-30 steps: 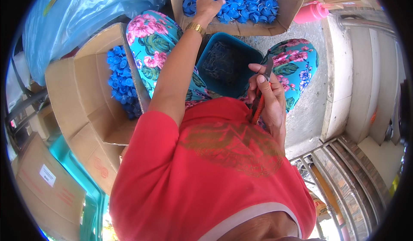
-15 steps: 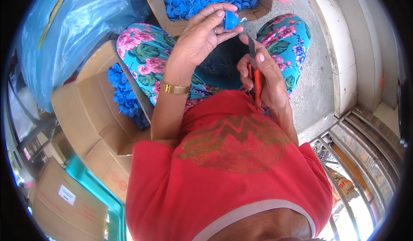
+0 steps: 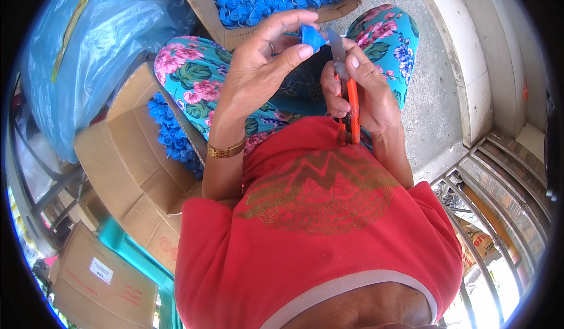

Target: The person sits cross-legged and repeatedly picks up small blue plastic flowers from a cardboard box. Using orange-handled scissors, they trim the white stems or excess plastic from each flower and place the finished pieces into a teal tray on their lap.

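Note:
Above my lap, my left hand (image 3: 258, 64) holds a small blue plastic cup-shaped piece (image 3: 311, 38) between its thumb and fingers. My right hand (image 3: 370, 91) is closed around a utility knife (image 3: 353, 108) with an orange handle. The knife's grey blade (image 3: 336, 46) points up, close beside the blue piece; whether they touch I cannot tell. Below both hands, a dark container (image 3: 299, 91) sits between my knees, with thin strands or scraps inside, partly hidden by the hands.
Many similar blue pieces fill a cardboard box (image 3: 352, 6) ahead; another open carton (image 3: 126, 153) at left holds more. A blue plastic bag (image 3: 111, 64) lies far left. A closed carton (image 3: 100, 294) rests on a teal stool (image 3: 132, 249). Metal railings (image 3: 482, 211) stand at right.
The left hand has turned, bringing its thumb across the front of the blue piece and tilting it. The right hand has raised the knife blade closer to the piece.

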`<state>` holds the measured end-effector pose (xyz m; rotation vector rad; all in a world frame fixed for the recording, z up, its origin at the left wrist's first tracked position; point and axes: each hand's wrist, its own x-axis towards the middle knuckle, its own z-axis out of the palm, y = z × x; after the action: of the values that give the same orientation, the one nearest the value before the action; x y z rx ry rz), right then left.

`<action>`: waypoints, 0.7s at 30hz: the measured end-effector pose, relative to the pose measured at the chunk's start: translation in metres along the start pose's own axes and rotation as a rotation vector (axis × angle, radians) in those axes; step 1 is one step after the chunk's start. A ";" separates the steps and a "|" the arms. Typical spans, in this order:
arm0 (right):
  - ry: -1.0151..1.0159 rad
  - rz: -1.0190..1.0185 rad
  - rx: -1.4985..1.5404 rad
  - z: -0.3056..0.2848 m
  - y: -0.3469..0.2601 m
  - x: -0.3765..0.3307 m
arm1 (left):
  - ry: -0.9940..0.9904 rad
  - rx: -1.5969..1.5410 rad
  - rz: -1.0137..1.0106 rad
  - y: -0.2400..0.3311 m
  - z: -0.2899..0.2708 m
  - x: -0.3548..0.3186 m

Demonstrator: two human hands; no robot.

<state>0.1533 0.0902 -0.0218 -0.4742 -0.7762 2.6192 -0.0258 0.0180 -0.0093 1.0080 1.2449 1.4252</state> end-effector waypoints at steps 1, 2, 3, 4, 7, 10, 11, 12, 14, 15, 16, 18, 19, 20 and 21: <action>0.007 -0.010 0.028 0.000 -0.001 0.000 | 0.003 -0.031 -0.031 0.005 0.001 -0.001; 0.027 -0.017 0.001 0.000 -0.001 -0.001 | 0.007 -0.061 -0.063 0.008 0.001 -0.002; 0.047 -0.024 -0.027 0.001 -0.001 -0.001 | -0.001 -0.056 -0.049 0.007 0.000 -0.003; 0.067 -0.031 -0.055 0.001 -0.001 -0.002 | -0.010 -0.051 -0.036 0.005 -0.001 -0.003; 0.074 -0.057 -0.155 0.002 0.000 -0.002 | -0.032 -0.021 -0.038 0.005 -0.001 -0.006; 0.277 -0.297 -0.870 0.013 0.005 0.001 | -0.003 -0.186 -0.140 0.010 0.001 -0.007; 0.332 -0.422 -1.171 0.016 0.006 0.001 | 0.016 -0.272 -0.186 0.010 0.003 -0.008; 0.386 -0.550 -1.471 0.019 0.006 0.001 | 0.032 -0.207 -0.189 0.010 0.007 -0.009; 0.427 -0.721 -1.817 0.023 0.005 0.001 | 0.065 -0.081 -0.197 0.009 0.017 -0.009; 0.417 -0.762 -1.862 0.026 0.004 0.002 | 0.059 0.074 -0.126 0.004 0.020 -0.010; 0.407 -0.803 -1.907 0.027 0.004 0.002 | 0.035 0.048 -0.114 0.003 0.021 -0.010; 0.395 -0.778 -1.849 0.025 0.002 0.001 | -0.015 -0.008 -0.085 0.002 0.023 -0.009; 0.389 -0.765 -1.819 0.023 0.001 0.000 | -0.001 -0.011 -0.066 0.002 0.024 -0.009; 0.374 -0.770 -1.825 0.023 0.001 -0.001 | -0.001 0.025 -0.083 0.003 0.023 -0.010; 0.359 -0.776 -1.831 0.022 0.001 -0.002 | -0.002 0.062 -0.100 0.004 0.021 -0.010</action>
<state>0.1456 0.0789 -0.0045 -0.7398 -2.3382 0.5208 -0.0035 0.0120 -0.0027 0.9747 1.3267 1.3161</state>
